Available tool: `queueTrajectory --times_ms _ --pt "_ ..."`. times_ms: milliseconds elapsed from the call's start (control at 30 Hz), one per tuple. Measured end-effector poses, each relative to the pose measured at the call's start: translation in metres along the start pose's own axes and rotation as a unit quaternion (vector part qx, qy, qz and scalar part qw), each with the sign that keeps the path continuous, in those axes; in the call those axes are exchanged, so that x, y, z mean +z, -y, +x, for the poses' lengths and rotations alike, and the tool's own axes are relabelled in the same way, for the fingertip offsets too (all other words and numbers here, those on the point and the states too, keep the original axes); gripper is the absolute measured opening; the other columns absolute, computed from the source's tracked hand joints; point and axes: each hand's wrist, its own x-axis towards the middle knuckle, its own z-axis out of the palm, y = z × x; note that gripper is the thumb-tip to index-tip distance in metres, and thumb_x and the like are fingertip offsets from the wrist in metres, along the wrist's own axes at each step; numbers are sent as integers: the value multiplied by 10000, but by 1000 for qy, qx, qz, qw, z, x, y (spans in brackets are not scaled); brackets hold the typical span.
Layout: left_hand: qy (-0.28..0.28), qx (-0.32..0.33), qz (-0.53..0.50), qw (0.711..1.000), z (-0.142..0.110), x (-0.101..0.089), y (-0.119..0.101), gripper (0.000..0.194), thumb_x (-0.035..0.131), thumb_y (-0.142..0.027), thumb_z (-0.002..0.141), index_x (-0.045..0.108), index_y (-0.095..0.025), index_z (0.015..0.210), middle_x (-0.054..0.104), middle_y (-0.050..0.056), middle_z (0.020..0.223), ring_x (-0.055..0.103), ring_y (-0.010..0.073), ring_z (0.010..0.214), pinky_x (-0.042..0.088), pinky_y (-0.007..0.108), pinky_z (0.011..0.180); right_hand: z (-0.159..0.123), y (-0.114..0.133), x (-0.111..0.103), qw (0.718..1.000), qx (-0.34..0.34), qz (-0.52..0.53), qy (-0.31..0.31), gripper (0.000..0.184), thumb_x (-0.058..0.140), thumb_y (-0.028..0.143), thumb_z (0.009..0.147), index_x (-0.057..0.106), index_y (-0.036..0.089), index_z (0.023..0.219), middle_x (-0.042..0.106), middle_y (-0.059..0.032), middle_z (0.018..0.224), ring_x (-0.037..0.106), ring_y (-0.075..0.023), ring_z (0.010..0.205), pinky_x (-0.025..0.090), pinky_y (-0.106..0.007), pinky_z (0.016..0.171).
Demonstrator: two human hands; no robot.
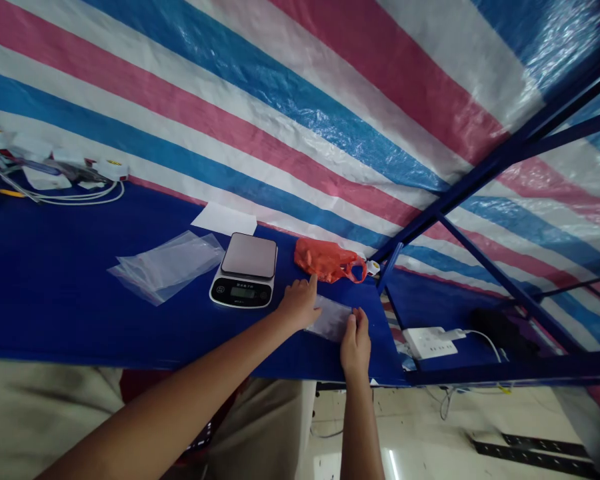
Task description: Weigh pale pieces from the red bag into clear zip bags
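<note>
From where I stand, a clear plastic bag [329, 319] lies on the blue tabletop [75, 293], between the person's two hands. The right hand [356, 343] has the bag's right end pinched between thumb and fingers. The left hand [300, 305] is at the other end, thumb by the bag's edge and index finger stretched toward an orange-red plastic bag [325, 260]; I can't tell whether it grips the clear one or just rests there. Just left of that hand stands a digital kitchen scale [243, 270], with more clear bags [173, 263] spread beside it and a sheet of white paper [225, 219] behind.
</note>
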Motion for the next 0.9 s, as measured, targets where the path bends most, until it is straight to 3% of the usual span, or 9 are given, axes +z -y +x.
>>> queueTrajectory --times_ms 100,200,333,433,500,600,733,800,900 --pt "48 -5 -10 999 10 -3 -2 778 739 -336 777 429 -140 1463 676 213 1272 618 387 1218 496 531 974 1 1 2 999 -9 -31 10 712 336 566 965 499 70 1449 587 -216 1437 533 -338 1350 368 -450 1131" --pt "80 3 -19 997 16 -5 2 582 772 -333 735 590 -172 1264 718 168 1211 646 384 1186 479 558 990 1 2 1 1000 -6 -17 3 699 349 580 961 524 84 1423 604 -214 1417 549 -329 1331 383 -446 1117" --pt "82 8 -101 991 17 -12 9 366 747 -249 723 670 -191 1077 753 97 1115 703 290 1059 524 395 902 2 -5 -4 997 2 66 -45 641 376 605 957 591 123 1321 639 -195 1370 557 -302 1311 389 -443 1113" --pt "57 22 -234 970 9 -36 19 296 743 -237 716 701 -179 1003 753 70 1017 705 224 915 515 299 769 4 -17 -6 988 10 140 -71 598 422 609 946 592 138 1274 677 -178 1305 584 -281 1277 386 -450 1122" --pt "30 29 -293 955 1 -67 36 310 764 -295 719 713 -184 1004 740 49 992 686 204 879 508 289 744 7 -26 -5 981 18 180 -71 593 465 615 931 582 140 1265 693 -174 1271 611 -276 1247 386 -461 1124" --pt "-31 -24 -320 947 -11 -130 90 345 784 -359 728 724 -201 1029 718 33 939 660 190 836 517 302 733 9 -33 -4 979 24 191 -71 577 495 620 919 595 150 1238 709 -166 1241 628 -278 1234 390 -468 1125" --pt "-173 -176 -288 925 -18 -209 210 455 789 -359 779 674 -159 1171 706 48 954 620 152 800 522 306 751 7 -28 -6 987 29 139 -69 580 490 629 918 604 158 1237 720 -160 1224 618 -292 1253 373 -484 1140" --pt "-220 -251 -264 905 -21 -228 271 441 752 -283 828 627 -82 1200 698 57 986 588 111 797 518 300 799 5 -24 -7 992 32 102 -69 585 476 633 919 611 160 1236 721 -161 1223 599 -303 1276 362 -492 1146" --pt "-222 -338 -244 881 -26 -232 336 415 733 -304 858 601 -39 1149 687 63 947 592 123 814 514 298 806 5 -22 -7 996 28 56 -70 591 451 643 920 625 165 1220 723 -162 1219 589 -316 1287 364 -502 1145"
